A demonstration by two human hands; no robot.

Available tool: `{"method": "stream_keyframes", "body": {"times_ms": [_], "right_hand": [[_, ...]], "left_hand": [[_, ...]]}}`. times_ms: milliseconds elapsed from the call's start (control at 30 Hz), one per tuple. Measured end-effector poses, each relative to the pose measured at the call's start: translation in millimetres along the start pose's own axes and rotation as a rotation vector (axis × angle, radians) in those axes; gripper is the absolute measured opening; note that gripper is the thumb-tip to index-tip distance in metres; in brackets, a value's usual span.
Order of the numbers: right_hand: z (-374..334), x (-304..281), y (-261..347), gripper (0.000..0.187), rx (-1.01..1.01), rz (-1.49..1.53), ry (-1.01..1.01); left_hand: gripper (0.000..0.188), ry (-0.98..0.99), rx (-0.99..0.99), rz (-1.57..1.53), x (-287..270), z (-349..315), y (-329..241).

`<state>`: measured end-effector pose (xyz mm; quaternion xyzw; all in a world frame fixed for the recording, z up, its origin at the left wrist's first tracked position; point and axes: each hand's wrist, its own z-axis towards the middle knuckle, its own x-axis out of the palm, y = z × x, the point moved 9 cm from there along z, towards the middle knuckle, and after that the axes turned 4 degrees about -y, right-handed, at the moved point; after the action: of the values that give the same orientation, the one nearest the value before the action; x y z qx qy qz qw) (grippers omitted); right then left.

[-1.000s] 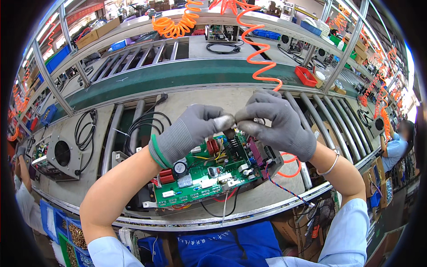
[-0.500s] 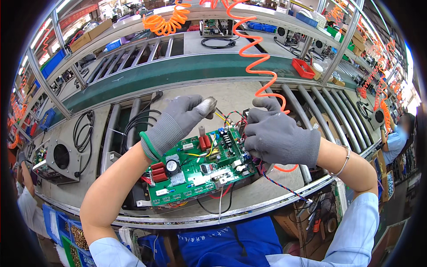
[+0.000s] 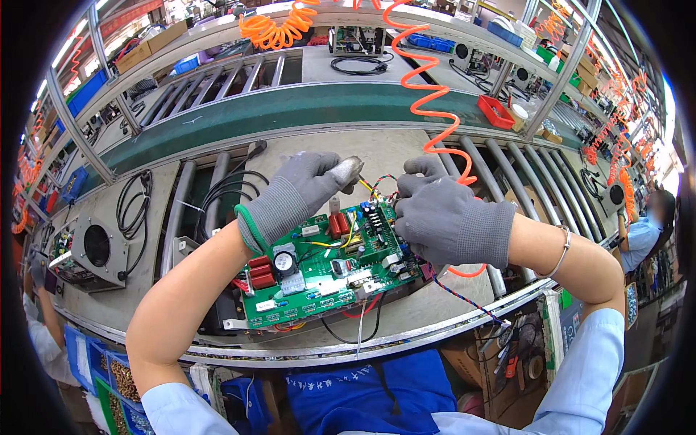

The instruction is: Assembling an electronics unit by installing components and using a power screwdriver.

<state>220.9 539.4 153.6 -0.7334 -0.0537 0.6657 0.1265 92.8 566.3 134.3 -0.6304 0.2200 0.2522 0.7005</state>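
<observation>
A green circuit board (image 3: 312, 293) with red and white parts lies tilted on the work surface in front of me. My left hand (image 3: 319, 181), in a grey glove with a green cuff, is closed in a pinch above its far edge. Thin yellow and black wires (image 3: 367, 184) run from those fingertips toward the board. Over the board's right end, my right hand (image 3: 453, 217), also gloved in grey, has its fingers curled; whatever it grips is hidden beneath it. A twisted red and blue cable (image 3: 464, 296) trails from under this hand toward the table's front edge.
An orange coiled hose (image 3: 428, 90) hangs down behind my right hand. Metal rollers (image 3: 518, 181) lie to the right. A fan unit (image 3: 94, 250) with a black cord stands at left. Beyond runs a green belt (image 3: 290, 109); a red bin (image 3: 494, 112) is past it.
The view has shifted slightly. My right hand has turned a little and sits slightly nearer the board's right end; my left hand keeps its pinch by the wires.
</observation>
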Motion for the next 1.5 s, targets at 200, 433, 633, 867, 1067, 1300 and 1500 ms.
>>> {"method": "stream_keyframes", "body": {"times_ms": [200,433,633,867,1067,1300,1500], "right_hand": [[4.2,5.5,-7.1,0.015,0.010,0.124,0.047],[6.0,13.3,-14.4,0.013,0.078,0.243,-0.109],[-8.8,4.1,-10.4,0.016,0.028,0.113,-0.052],[-54.6,-35.1,-47.4,0.026,0.243,0.613,-0.459],[-51.8,-30.3,-60.0,0.024,0.376,0.790,-0.555],[-56.5,-29.7,-54.9,0.025,0.330,1.020,-0.574],[-42.6,-22.2,-50.2,0.026,0.322,1.051,-0.591]], "left_hand": [[0.038,-0.187,0.062,0.045,-16.5,-10.0,-22.3],[0.032,-0.145,0.906,0.284,41.0,-93.3,-139.9],[0.039,0.165,0.928,0.431,152.0,-127.7,-178.6],[0.031,-0.003,1.185,0.508,131.7,-136.5,-191.2],[0.040,0.654,0.910,0.758,197.5,-129.6,-162.4],[0.046,0.169,1.241,0.440,149.9,-154.2,-171.7],[0.044,0.842,0.825,0.816,209.0,-146.3,-115.2]]}}
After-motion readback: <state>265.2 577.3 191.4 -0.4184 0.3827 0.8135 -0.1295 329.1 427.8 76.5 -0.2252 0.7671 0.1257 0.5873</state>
